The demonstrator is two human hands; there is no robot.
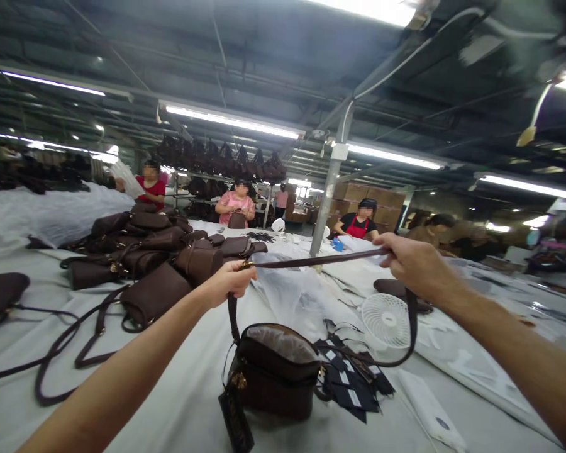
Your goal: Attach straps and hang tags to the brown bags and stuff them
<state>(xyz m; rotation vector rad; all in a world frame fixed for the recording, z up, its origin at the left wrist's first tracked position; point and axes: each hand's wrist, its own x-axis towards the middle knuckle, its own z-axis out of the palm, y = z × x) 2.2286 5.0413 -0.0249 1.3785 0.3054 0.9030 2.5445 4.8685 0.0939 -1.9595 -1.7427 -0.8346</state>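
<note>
A small dark brown handbag [276, 384] stands upright on the white table, its top open and clear plastic [283, 340] showing inside. A black tag [236, 418] and a gold charm [239, 380] hang at its left side. Above it a brown shoulder strap [321, 258] is stretched between both hands. My left hand [231, 281] is closed around the strap near a gold buckle [248, 265]. Farther right, my right hand [405, 259] pinches the strap, whose remaining length loops down and back to the bag's right side.
Brown bags [155, 292] are piled on the left. Black tags [353, 390] lie right of the handbag, near a white fan [385, 318] and a white oblong device [431, 409]. Plastic sheeting [290, 289] lies behind. Several co-workers sit or stand beyond, near a metal post [327, 195].
</note>
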